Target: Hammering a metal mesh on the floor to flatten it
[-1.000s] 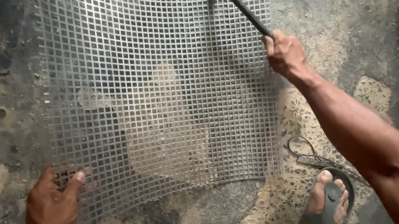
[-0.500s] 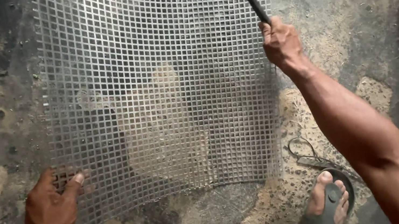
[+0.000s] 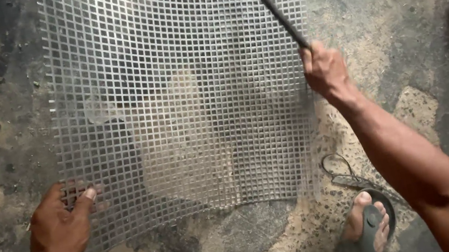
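Wire mesh (image 3: 183,102) pinned at lower left by left hand (image 3: 60,225) (fingers spread flat); hammer (image 3: 271,4) gripped by right hand (image 3: 325,68), shaft slanted toward upper centre.

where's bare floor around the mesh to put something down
Bare concrete lies left of the wire mesh, above the left hand, and right of the right hand gripping the hammer. Crowded near the sandals and wire loop.

Square-grid wire mesh (image 3: 182,96) flat on floor; dark hammer (image 3: 271,7) above.
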